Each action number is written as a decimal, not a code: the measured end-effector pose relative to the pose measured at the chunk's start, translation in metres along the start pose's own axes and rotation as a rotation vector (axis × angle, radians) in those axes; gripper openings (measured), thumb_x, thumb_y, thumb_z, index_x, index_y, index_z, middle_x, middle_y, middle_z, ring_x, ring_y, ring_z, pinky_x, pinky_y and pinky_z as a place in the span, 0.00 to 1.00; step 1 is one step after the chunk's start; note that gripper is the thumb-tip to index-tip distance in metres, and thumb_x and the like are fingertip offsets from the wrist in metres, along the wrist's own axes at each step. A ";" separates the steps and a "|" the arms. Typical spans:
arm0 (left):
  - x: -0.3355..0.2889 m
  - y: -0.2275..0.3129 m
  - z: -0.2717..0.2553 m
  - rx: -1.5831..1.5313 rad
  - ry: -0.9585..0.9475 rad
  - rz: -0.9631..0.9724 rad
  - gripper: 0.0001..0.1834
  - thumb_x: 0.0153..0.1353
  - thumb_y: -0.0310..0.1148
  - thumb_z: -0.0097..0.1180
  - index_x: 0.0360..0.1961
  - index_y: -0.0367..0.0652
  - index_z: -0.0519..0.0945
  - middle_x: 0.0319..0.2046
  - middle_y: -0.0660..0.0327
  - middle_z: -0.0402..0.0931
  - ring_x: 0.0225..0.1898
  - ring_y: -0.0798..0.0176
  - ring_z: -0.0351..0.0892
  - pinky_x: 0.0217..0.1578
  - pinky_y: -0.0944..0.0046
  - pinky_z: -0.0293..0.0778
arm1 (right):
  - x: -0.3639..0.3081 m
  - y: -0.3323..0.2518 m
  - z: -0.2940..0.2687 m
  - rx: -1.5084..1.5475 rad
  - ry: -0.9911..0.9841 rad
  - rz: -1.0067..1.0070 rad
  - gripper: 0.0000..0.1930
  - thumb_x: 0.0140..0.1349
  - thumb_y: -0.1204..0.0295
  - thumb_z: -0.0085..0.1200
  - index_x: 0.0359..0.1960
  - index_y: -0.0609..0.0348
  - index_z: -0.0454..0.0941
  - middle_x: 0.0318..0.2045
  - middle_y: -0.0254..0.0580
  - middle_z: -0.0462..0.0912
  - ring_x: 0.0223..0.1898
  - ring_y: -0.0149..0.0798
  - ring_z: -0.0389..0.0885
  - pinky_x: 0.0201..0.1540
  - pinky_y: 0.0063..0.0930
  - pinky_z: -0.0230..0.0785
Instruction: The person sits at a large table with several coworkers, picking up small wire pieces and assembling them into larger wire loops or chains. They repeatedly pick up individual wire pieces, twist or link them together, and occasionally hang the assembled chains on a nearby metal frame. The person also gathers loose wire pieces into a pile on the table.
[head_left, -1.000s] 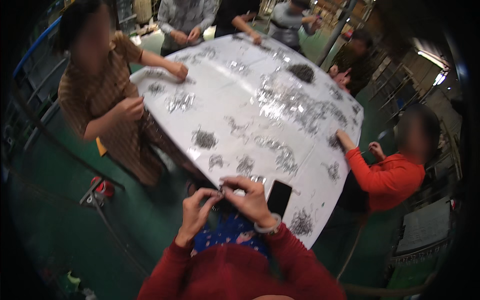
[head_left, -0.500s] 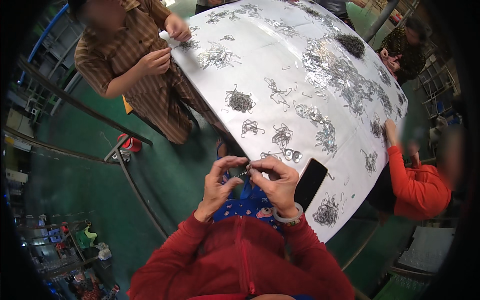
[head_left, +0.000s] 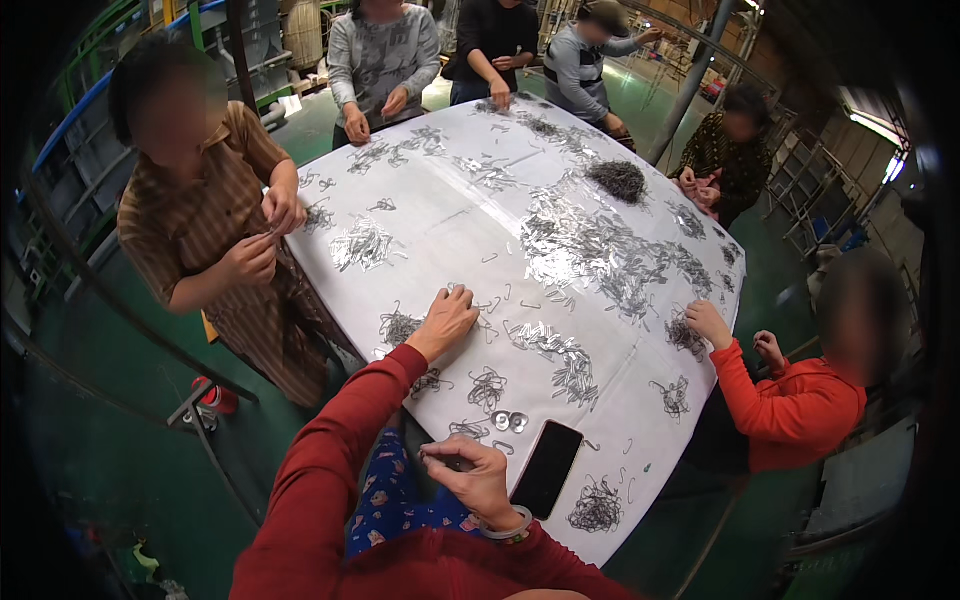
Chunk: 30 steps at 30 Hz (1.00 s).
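My left hand reaches out over the white table, its bent fingers down among loose wire hooks. Whatever lies under those fingertips is hidden. Just beside its wrist is a pile of dark hooks. My right hand is held low by the near table edge, thumb and fingers pinched together. A small dark bit shows at its fingertips, too small to name. Close to this hand lie a black phone, two round metal pieces and a small heap of hooks.
Flat shiny metal strips and a larger spread of them cover the table's middle. A dense dark heap sits farther back. Co-workers stand or sit around the edges, one in a striped shirt, another in orange.
My hands, together before, are now apart: the left has gone forward onto the table, the right has stayed near its edge. The view has tilted up, showing more co-workers.
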<state>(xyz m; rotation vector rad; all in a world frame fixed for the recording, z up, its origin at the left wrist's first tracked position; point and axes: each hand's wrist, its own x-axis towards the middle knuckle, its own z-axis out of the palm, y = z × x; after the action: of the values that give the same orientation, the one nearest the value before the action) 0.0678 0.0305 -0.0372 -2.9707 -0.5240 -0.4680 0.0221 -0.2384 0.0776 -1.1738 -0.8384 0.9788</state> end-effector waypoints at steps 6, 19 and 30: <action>-0.021 0.013 -0.043 -0.640 0.318 -0.298 0.05 0.64 0.31 0.52 0.36 0.41 0.74 0.34 0.50 0.72 0.39 0.44 0.72 0.39 0.52 0.70 | 0.000 0.001 -0.001 -0.183 -0.021 -0.094 0.07 0.54 0.85 0.59 0.35 0.67 0.84 0.31 0.38 0.84 0.33 0.25 0.80 0.36 0.17 0.72; -0.196 0.098 -0.200 -1.424 0.383 -0.543 0.06 0.65 0.26 0.56 0.39 0.34 0.77 0.37 0.62 0.77 0.36 0.70 0.76 0.39 0.72 0.73 | -0.003 0.023 0.018 -0.050 0.100 0.013 0.08 0.57 0.83 0.59 0.38 0.66 0.84 0.29 0.36 0.85 0.28 0.23 0.80 0.29 0.13 0.70; -0.217 0.115 -0.170 -1.280 0.516 -0.695 0.06 0.66 0.21 0.50 0.42 0.34 0.76 0.43 0.61 0.76 0.44 0.69 0.76 0.46 0.69 0.74 | -0.002 0.031 0.028 -0.272 0.018 -0.237 0.09 0.59 0.85 0.57 0.40 0.66 0.83 0.34 0.37 0.85 0.34 0.26 0.82 0.40 0.16 0.74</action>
<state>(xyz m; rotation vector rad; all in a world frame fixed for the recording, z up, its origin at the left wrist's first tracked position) -0.1345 -0.1704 0.0519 -3.2107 -1.6704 -2.2823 -0.0094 -0.2275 0.0531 -1.2763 -1.0942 0.6729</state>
